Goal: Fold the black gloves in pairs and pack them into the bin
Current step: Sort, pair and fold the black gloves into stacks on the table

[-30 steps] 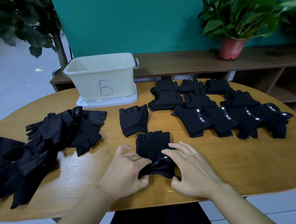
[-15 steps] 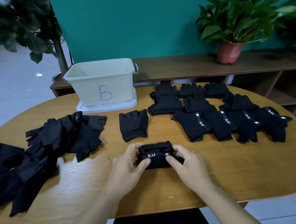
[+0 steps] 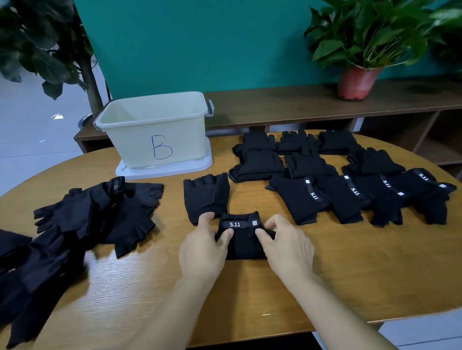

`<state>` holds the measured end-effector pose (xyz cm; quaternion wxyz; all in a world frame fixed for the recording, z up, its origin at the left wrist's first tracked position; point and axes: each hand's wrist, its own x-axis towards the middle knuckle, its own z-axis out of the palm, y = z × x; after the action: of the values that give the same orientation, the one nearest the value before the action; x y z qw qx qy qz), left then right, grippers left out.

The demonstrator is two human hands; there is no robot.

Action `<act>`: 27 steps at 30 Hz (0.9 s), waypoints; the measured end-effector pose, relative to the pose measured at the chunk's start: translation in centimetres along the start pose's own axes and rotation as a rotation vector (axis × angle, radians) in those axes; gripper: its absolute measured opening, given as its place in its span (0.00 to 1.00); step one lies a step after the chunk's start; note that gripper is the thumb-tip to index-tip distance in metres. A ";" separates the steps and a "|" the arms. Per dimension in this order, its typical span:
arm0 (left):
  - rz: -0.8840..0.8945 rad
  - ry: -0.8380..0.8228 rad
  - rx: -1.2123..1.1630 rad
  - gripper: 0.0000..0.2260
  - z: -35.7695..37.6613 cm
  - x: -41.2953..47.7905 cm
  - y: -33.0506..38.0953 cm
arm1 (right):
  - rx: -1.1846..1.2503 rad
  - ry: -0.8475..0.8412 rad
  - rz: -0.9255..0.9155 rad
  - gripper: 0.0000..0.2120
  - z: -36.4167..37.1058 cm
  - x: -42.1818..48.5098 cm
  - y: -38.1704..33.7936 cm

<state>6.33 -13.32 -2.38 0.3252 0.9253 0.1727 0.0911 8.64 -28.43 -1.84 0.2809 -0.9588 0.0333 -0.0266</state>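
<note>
The left hand (image 3: pixel 202 249) and right hand (image 3: pixel 288 243) each grasp the folded glove (image 3: pixel 243 245) at the near centre of the wooden table (image 3: pixel 341 276), thumbs on top and fingers curled round its side edges. Both forearms reach in from the near edge, palms down. The soft black bundle shows a "5.11" strap (image 3: pixel 238 224). The cream plastic bin (image 3: pixel 155 131) stands far behind, slightly left.

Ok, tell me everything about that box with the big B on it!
The bin is a pale cream plastic tub with a grey clip on its right end and a blue hand-drawn B on the front. It stands upright and open on a white lid at the back of the wooden table. The part of its inside that shows holds nothing. Nothing else touches it.
</note>
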 end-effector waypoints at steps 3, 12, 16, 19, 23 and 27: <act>-0.034 0.013 0.032 0.22 -0.1 0.1 0.6 | -0.022 0.011 0.004 0.09 0.1 -0.2 -0.2; 0.296 0.206 0.095 0.14 -0.2 -2.8 -0.7 | 0.140 0.291 -0.305 0.09 -1.0 -0.7 2.2; 0.342 0.045 0.305 0.20 0.9 -3.9 -0.5 | -0.221 0.155 -0.739 0.14 -0.7 0.3 2.4; 0.299 -0.077 0.389 0.23 1.2 -3.8 -0.3 | -0.328 -0.015 -0.728 0.13 -0.3 0.3 2.9; 0.412 -0.151 0.367 0.28 2.0 -3.6 -0.5 | -0.373 0.038 -0.690 0.15 -1.1 -0.6 4.0; 0.575 -0.226 0.344 0.32 3.6 -4.2 1.1 | -0.365 0.159 -0.556 0.12 -2.7 -2.7 7.3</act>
<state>3.74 -17.81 -4.72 0.1425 0.9816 -0.1190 0.0456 5.36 -35.79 -3.58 0.0832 -0.9605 -0.2035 -0.1705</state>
